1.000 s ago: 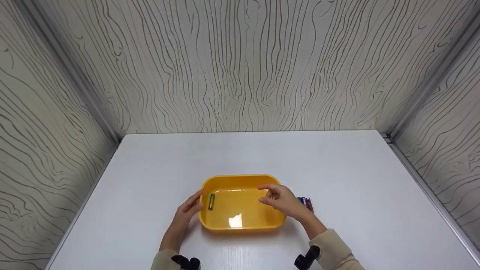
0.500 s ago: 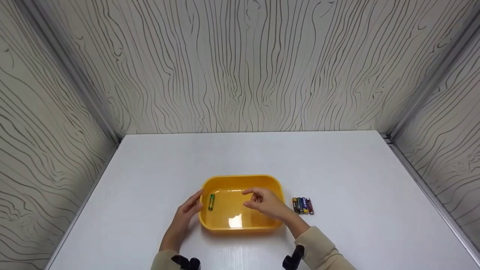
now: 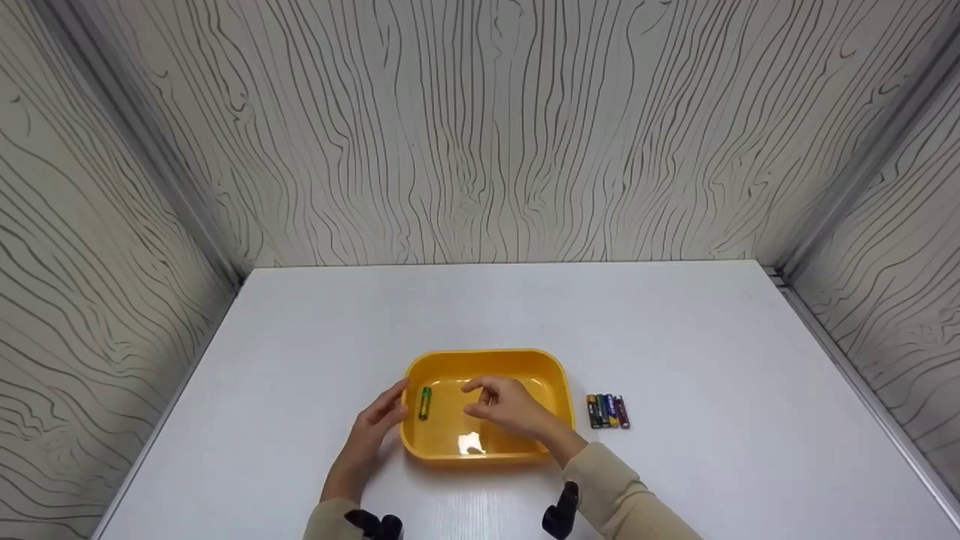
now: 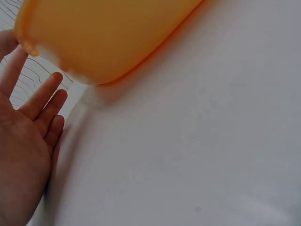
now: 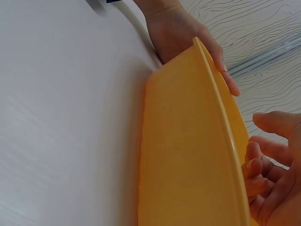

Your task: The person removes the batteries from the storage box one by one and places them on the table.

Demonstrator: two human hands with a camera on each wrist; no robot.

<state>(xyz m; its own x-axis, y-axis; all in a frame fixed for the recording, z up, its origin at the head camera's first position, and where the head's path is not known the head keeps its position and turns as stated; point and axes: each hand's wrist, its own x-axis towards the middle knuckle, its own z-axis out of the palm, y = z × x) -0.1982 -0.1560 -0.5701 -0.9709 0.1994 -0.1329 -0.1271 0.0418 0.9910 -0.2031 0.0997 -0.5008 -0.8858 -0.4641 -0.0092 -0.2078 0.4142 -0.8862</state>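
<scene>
A yellow plastic tray (image 3: 487, 457) sits on the white table, with one green battery (image 3: 425, 403) lying near its left end. My left hand (image 3: 373, 424) rests at the tray's left rim, thumb and forefinger touching it, while its other fingers (image 4: 40, 96) extend loosely outside the wall. Over the middle of the tray hovers my right hand (image 3: 506, 405). Its thumb and forefinger stand apart, its other fingers (image 5: 254, 172) are bent inward, and nothing shows between them. To the right of the tray, several batteries (image 3: 607, 411) lie side by side on the table.
The white tabletop (image 3: 697, 337) meets a patterned back wall (image 3: 480, 150). Similar panels rise at both sides, with grey metal corner posts (image 3: 862, 157). Beige sleeves (image 3: 615, 495) and black wrist-worn devices (image 3: 560, 511) are at the front.
My right hand has moved left from above the tray's right rim to over its middle, uncovering the row of batteries on the right. The left hand, tray and green battery stay where they were.
</scene>
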